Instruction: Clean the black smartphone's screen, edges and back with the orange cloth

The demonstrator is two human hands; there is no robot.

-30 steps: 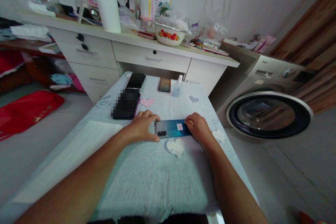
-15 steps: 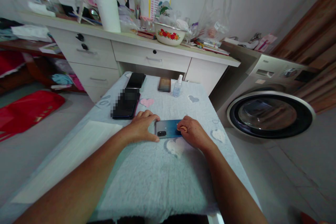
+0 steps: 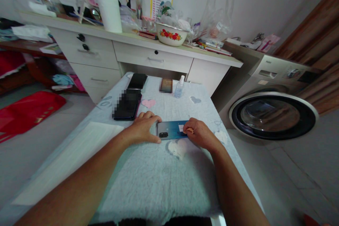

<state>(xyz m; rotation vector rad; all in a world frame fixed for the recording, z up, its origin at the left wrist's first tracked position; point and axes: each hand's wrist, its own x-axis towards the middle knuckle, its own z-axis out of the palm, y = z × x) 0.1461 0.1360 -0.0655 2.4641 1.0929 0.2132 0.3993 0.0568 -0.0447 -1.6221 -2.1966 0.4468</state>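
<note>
A blue-grey smartphone (image 3: pixel 169 129) lies back side up on the cloth-covered table, its black camera block at the left end. My left hand (image 3: pixel 144 127) grips that left end, thumb at the near corner and fingers at the far one. Over the right end, my right hand (image 3: pixel 197 132) is closed on a small folded orange-brown cloth (image 3: pixel 189 130), pressed to the phone's back. The fingers hide most of this cloth. A pale label shows on the phone just left of them.
Behind my left hand lie a dark tablet-like device (image 3: pixel 127 105) and a black device (image 3: pixel 137 81). A clear spray bottle (image 3: pixel 179 87) stands at the table's far side, beside a blurred-out small item (image 3: pixel 166 85). A white sheet (image 3: pixel 69 162) lies at left; a washing machine (image 3: pixel 270 113) stands right.
My right hand has slid right along the phone with the small cloth, uncovering the pale label. My left hand and the phone have stayed in place.
</note>
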